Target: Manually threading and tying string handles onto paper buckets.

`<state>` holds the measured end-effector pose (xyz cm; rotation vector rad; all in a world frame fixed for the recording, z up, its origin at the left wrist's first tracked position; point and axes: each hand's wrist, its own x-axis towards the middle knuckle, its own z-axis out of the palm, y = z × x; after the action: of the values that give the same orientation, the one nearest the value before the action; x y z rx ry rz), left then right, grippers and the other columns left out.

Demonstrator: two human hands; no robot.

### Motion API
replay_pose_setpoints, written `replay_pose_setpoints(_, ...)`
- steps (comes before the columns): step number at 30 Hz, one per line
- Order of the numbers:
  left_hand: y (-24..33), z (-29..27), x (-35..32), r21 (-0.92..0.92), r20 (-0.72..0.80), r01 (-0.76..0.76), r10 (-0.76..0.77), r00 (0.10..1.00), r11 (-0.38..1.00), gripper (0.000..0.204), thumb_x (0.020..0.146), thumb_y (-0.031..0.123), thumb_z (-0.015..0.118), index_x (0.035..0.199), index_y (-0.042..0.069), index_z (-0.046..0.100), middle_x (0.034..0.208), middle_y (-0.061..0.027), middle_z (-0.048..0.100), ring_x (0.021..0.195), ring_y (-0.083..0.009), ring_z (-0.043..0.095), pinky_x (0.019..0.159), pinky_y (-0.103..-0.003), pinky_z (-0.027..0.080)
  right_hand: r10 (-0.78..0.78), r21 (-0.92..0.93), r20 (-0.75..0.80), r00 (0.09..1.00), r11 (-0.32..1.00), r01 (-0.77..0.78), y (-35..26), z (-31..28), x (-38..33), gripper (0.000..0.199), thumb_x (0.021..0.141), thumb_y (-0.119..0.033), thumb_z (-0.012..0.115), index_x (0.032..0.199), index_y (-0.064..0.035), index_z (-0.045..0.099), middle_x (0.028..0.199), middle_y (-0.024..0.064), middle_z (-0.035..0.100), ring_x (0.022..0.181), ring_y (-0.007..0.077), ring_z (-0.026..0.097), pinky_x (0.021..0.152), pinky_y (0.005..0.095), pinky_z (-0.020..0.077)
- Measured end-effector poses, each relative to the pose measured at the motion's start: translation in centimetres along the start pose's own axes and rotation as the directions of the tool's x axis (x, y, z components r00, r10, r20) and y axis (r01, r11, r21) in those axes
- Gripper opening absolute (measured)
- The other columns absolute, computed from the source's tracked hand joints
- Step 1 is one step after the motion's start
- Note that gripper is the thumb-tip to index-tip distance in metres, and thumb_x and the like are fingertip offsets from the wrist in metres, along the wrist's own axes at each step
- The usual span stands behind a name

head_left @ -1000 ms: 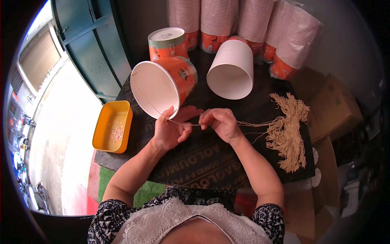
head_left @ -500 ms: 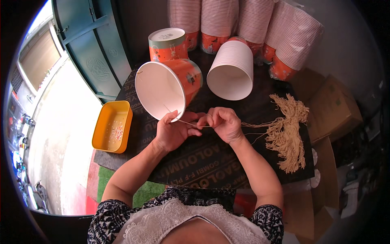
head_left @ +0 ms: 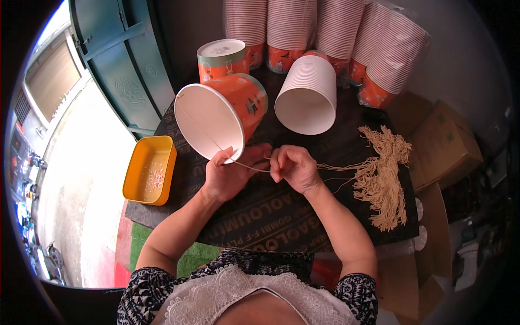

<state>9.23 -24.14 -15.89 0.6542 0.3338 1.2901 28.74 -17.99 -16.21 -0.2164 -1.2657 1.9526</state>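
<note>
Dark work board (head_left: 281,227) across the centre, printed lettering along its near edge. Teal metal door (head_left: 116,65) at ten o'clock. Stacks of paper cups (head_left: 319,32), white-ribbed above and orange at the base, ranged along twelve to one o'clock, some in clear wrap. Brown cartons (head_left: 444,146) at three o'clock, just beyond the board's right edge.

Large orange paper bucket (head_left: 219,116) tipped on its side at eleven o'clock from the hands, white inside turned toward the camera, rim touching the left hand's fingertips. Nested white buckets (head_left: 307,100) lying on their side at twelve o'clock, mouth open toward the camera. Upright orange tub with a pale lid (head_left: 222,57) just behind the tipped bucket. Yellow plastic tray (head_left: 149,169) at nine o'clock on the board's left corner, small pale and reddish bits scattered inside.

Bundle of tan strings (head_left: 384,173) at three o'clock, lying loose and fanned on the board, well apart from the buckets.

Left hand (head_left: 227,176) curled, thumb and fingers pinched on a single tan string (head_left: 252,167) right at the bucket's lower rim. Right hand (head_left: 292,168) clenched around the same string just beside the left, knuckles up. String drawn taut between the two hands, its far end crossing the bucket's white interior up toward the upper left rim, its loose end trailing out to three o'clock toward the bundle.
</note>
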Motion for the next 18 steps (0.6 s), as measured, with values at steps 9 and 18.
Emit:
replay_pose_setpoints(9, 1.1, -0.5, -0.1, 0.078, -0.113, -0.125, 0.133, 0.985, 0.989, 0.055, 0.089, 0.038, 0.040, 0.122, -0.003, 0.055, 0.129, -0.0206, 0.055, 0.114, -0.0334, 0.055, 0.101, -0.046, 0.039, -0.047, 0.197, -0.074, 0.996, 0.979, 0.060, 0.1, -0.8, 0.4, 0.028, 0.093, -0.028, 0.051, 0.080, -0.0041, 0.057, 0.075, 0.0077, 0.058, 0.054, 0.0172, 0.053, 0.050, 0.0277, 0.0430)
replay_pose_setpoints(18, 2.1, -1.6, -0.2, 0.108, -0.145, -0.295, 0.309, 0.940, 0.949, 0.047, 0.091, 0.039, 0.039, 0.103, -0.001, 0.062, 0.107, -0.0176, 0.062, 0.091, -0.0271, 0.058, 0.084, -0.043, 0.047, 0.005, 0.130, -0.318, 0.948, 0.991, 0.039, 0.6, -1.6, 0.8, 0.012, 0.094, -0.014, 0.052, 0.101, -0.0043, 0.055, 0.075, 0.0040, 0.058, 0.054, 0.0134, 0.052, 0.049, 0.0252, 0.0408)
